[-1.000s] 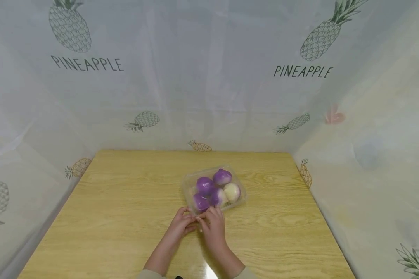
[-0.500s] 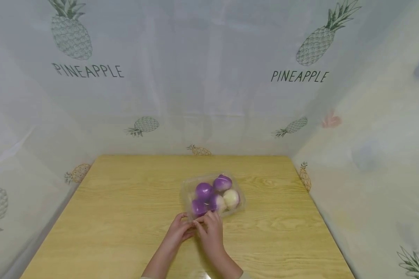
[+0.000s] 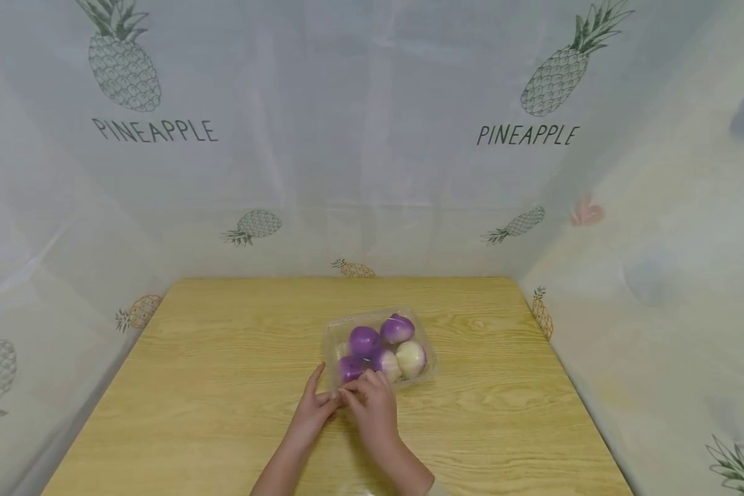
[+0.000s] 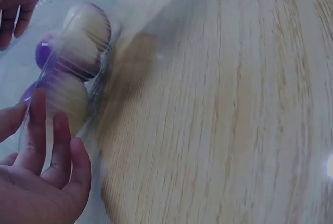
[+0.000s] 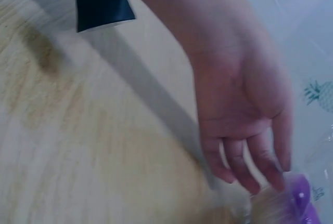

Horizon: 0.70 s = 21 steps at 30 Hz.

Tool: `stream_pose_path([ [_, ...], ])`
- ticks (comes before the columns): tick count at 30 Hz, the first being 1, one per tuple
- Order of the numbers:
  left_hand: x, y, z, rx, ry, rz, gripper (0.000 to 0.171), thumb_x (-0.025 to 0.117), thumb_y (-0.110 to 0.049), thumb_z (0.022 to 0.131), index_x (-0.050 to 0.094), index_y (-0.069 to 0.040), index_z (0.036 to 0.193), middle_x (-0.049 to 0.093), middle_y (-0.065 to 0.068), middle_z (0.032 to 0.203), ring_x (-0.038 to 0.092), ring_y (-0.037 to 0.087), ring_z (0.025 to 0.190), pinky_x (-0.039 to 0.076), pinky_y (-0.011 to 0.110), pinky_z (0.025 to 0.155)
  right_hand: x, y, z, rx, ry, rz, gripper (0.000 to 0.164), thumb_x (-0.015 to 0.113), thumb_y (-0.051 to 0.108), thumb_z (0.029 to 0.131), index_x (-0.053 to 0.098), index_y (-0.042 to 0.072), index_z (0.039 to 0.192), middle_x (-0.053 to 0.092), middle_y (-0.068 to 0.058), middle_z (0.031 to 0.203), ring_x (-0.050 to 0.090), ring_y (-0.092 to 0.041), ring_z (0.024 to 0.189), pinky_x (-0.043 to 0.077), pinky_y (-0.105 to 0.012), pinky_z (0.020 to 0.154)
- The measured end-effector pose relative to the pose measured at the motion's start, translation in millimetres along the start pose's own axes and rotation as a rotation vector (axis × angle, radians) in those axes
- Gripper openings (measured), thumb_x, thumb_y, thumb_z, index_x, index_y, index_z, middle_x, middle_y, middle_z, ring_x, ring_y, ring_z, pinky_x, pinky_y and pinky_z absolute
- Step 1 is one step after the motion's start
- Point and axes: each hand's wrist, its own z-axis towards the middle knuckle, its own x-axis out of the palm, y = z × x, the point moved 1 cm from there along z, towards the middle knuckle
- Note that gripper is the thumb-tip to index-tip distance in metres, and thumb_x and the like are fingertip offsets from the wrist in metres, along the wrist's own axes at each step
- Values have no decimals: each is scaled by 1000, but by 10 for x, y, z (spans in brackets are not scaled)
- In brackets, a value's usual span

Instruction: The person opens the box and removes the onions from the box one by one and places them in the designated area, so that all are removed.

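A clear plastic clamshell box (image 3: 337,337) lies slightly turned on the wooden table, with several glossy purple-and-white onion-shaped vegetables (image 3: 364,342) inside. At its front left corner, my right hand (image 3: 377,412) pinches the edge between thumb and forefinger. Beside the same corner is my left hand (image 3: 310,413), its forefinger pointing up along the box's left side and its thumb spread toward the right fingertips. In the left wrist view, the fingers of my left hand (image 4: 49,167) are loosely bent against the ridged wall. The right wrist view shows my right hand (image 5: 242,115) reaching down to the box's edge.
The wooden table (image 3: 223,344) extends on all sides of the box. A pale curtain (image 3: 359,138) printed with pineapples hangs behind it and along both sides. A dark band (image 5: 104,0) sits near the right wrist.
My left forefinger has lifted and spread away from the thumb. The right hand keeps its pinch at the corner. The box looks nearly still; the head view has tilted slightly upward.
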Motion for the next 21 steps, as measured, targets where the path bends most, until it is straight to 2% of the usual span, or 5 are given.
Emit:
stream_pose_path([
  [7,-41,16,6,-6,-7,39,82,63,-4,94,11,-10,156,70,23,97,64,24,85,52,24,69,-63,58,109,55,81,13,11,85,11,72,75,13,76,47,15,71,38,-1,68,39,-14,57],
  [13,-80,3,-2,-2,19,57,82,62,-2,93,10,-11,156,70,21,98,64,28,90,53,26,75,-109,105,196,96,130,16,10,85,11,73,76,11,77,48,15,70,40,-2,67,43,-15,57],
  [21,-127,15,-15,-7,40,81,82,63,-4,93,12,-12,156,71,19,99,65,31,95,52,25,81,-175,188,296,78,138,-34,9,84,19,76,76,14,79,53,16,72,40,-4,72,40,-20,65],
])
